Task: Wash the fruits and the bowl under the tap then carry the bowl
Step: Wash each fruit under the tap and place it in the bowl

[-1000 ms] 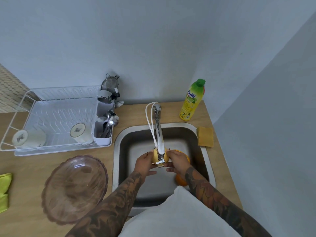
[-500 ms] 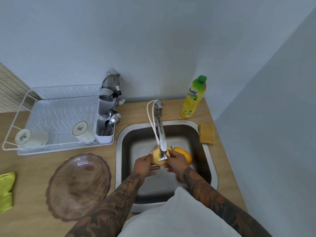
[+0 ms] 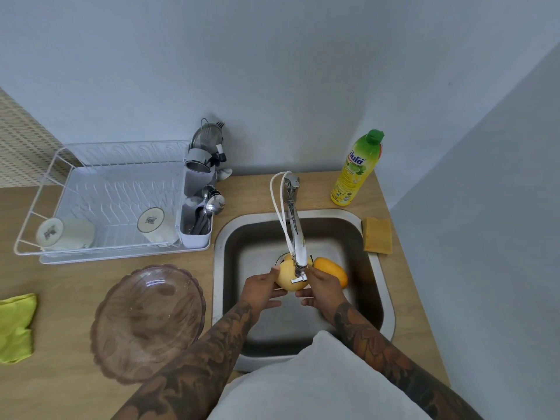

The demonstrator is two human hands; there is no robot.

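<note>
I am early in the job, by my reading. My left hand [image 3: 263, 287] and right hand [image 3: 321, 288] cup a pale yellow fruit [image 3: 288, 275] from either side, directly under the spout of the tap [image 3: 295, 237] and above the sink [image 3: 230, 237]. Both grips are closed around that one fruit, fingers curled along its flanks, thumbs up near the spout. I cannot make out running water from the head view, so I cannot say whether the rinse is on.

An orange-yellow fruit [image 3: 331, 269] lies in the basin just beside my right hand, towards the back right; whether it has had its rinse I cannot tell. No other fruit is in view.

The bowl [image 3: 148, 324], a clear, tinted piece with a scalloped rim, sits on the wooden surface [image 3: 60, 374] left of the sink, well apart from the tap, with nothing in it. I judge it unwashed.

So what is left: finish this fruit, deal with the second if needed, bring the bowl under the tap, then carry the bowl away. Wet fruit in wet hands may slip, so I would keep both grips on it.
</note>
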